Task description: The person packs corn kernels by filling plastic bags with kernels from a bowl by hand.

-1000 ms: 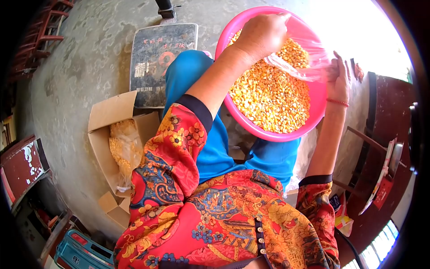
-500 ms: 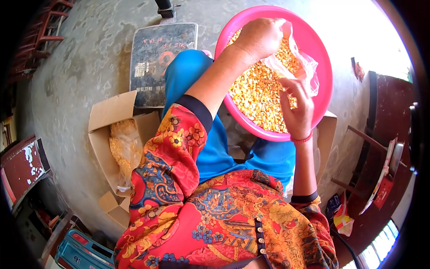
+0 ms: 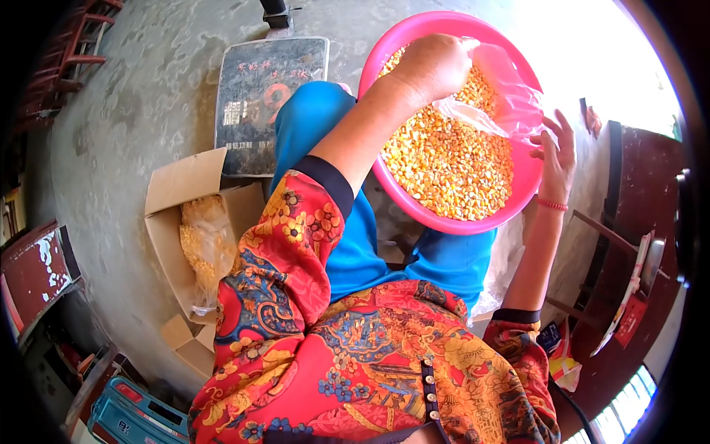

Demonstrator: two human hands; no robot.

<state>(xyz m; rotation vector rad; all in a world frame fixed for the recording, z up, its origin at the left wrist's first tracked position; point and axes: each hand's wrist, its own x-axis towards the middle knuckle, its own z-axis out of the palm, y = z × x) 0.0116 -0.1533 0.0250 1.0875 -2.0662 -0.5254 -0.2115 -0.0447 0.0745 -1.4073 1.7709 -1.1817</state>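
A pink basin (image 3: pixel 526 194) holds loose yellow corn kernels (image 3: pixel 444 159). Over its upper part, my left hand (image 3: pixel 436 65) is closed on one end of a clear plastic bag (image 3: pixel 510 92). The bag spreads over the kernels toward the basin's right rim. My right hand (image 3: pixel 556 152), with a red bracelet at the wrist, is at that rim beside the bag's far edge, its fingers apart.
Left of my knees, an open cardboard box (image 3: pixel 174 248) holds a bag of kernels (image 3: pixel 203 240). Beyond it lies a dark scale platform (image 3: pixel 248 111). Dark red furniture (image 3: pixel 643 170) stands at right, a blue-green case (image 3: pixel 137 414) at lower left.
My right hand first moved in over the kernels, then back out to the right rim. The bag bunched up, then spread again. My left hand has stayed closed on it.
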